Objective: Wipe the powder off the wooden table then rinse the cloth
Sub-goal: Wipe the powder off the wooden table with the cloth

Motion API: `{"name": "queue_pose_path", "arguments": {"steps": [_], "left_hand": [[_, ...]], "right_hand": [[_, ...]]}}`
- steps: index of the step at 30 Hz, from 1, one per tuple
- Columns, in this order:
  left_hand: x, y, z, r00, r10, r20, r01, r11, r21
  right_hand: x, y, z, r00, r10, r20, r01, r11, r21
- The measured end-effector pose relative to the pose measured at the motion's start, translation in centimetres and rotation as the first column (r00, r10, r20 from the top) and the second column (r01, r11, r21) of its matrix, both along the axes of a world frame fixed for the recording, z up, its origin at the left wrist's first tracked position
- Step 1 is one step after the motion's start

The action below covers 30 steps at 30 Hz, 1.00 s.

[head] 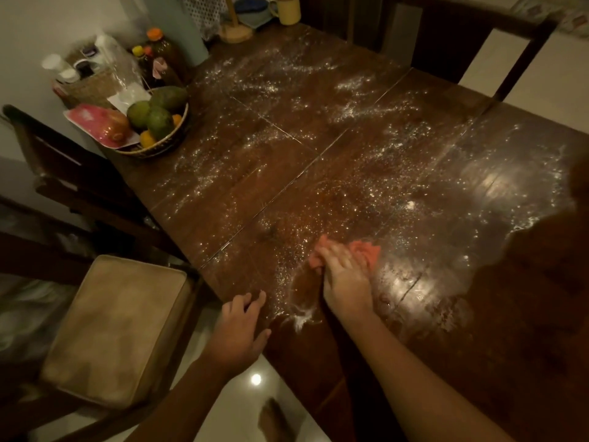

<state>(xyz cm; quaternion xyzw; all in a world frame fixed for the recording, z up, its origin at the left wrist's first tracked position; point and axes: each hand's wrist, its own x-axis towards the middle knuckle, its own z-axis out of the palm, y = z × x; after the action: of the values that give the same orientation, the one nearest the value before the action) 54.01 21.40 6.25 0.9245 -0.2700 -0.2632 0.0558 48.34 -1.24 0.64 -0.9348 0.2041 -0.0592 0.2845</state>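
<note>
White powder (pixel 318 173) is scattered over most of the dark wooden table (pixel 414 314), with a thicker streak (pixel 301 315) near the front edge. My right hand (pixel 345 277) presses flat on a crumpled pink cloth (pixel 366 252) that lies on the tabletop near the front. The cloth sticks out beyond my fingers on both sides. My left hand (pixel 242 327) rests at the table's front left edge, fingers spread, holding nothing. The area right of the cloth looks smeared and shiny.
A woven basket of fruit (pixel 157 122) sits at the table's left edge, with bottles (pixel 159 55) and a wicker box behind it. A yellow mug (pixel 287 9) and a wooden stand (pixel 235 31) are at the far end. A cushioned chair (pixel 114 327) stands at left; another chair (pixel 478 43) is far right.
</note>
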Motion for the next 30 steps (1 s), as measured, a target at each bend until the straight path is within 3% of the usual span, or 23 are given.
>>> {"name": "queue_pose_path", "arguments": {"steps": [3,4,6,8,10,15,17,20,22,24,26,27,29,30], "left_hand": [[2.6,1.0,0.5,0.997,-0.075,-0.025,0.073,0.996,-0.051],[3.9,1.4,0.7,0.995,-0.094,-0.013,0.093,0.994,-0.064],[6.3,2.1,0.9,0.991,-0.13,0.019,0.131,0.989,-0.062],[7.6,2.7,0.8,0.986,-0.167,0.022,0.168,0.983,-0.078],[7.8,3.3,0.4,0.981,-0.194,0.012,0.194,0.977,-0.09],[8.4,4.2,-0.2,0.972,-0.234,0.014,0.234,0.967,-0.105],[9.1,4.5,-0.3,0.968,-0.252,0.002,0.25,0.96,-0.127],[10.7,5.0,-0.2,0.96,-0.276,-0.049,0.263,0.947,-0.185],[11.6,5.6,-0.1,0.951,-0.289,-0.109,0.259,0.939,-0.227],[12.1,6.0,-0.3,0.943,-0.307,-0.128,0.269,0.93,-0.252],[12.2,6.0,-0.6,0.94,-0.321,-0.117,0.282,0.922,-0.265],[12.1,6.0,-0.7,0.938,-0.33,-0.109,0.292,0.918,-0.269],[11.7,5.9,-0.9,0.939,-0.327,-0.105,0.288,0.917,-0.277],[11.5,5.9,-1.0,0.94,-0.328,-0.093,0.292,0.916,-0.276]], "right_hand": [[-3.1,1.2,0.3,0.914,0.402,0.047,-0.402,0.916,-0.016],[-4.8,0.6,0.2,0.887,0.462,0.021,-0.46,0.886,-0.06],[-8.0,-0.4,-0.2,0.935,0.355,-0.02,-0.355,0.93,-0.096],[-11.1,0.1,-0.3,0.998,0.05,-0.04,-0.052,0.998,-0.041],[-13.0,2.9,-0.8,0.996,-0.093,-0.008,0.093,0.995,-0.03],[-10.3,9.0,-1.5,0.959,0.278,0.061,-0.274,0.959,-0.071],[-6.1,9.0,-1.2,0.966,0.25,0.058,-0.244,0.965,-0.097],[0.7,10.7,-0.2,0.985,-0.172,0.018,0.172,0.985,0.005],[3.7,12.6,0.6,0.96,-0.279,-0.026,0.28,0.957,0.081],[3.5,13.9,0.6,0.998,-0.019,-0.056,0.021,0.999,0.029],[0.7,13.6,0.8,0.955,0.286,-0.079,-0.288,0.957,-0.02],[-1.0,12.5,1.1,0.93,0.354,-0.098,-0.357,0.934,-0.01],[-4.0,9.9,1.3,0.936,0.329,-0.123,-0.333,0.943,-0.014],[-5.0,8.8,1.3,0.964,0.23,-0.135,-0.235,0.972,-0.023]]}}
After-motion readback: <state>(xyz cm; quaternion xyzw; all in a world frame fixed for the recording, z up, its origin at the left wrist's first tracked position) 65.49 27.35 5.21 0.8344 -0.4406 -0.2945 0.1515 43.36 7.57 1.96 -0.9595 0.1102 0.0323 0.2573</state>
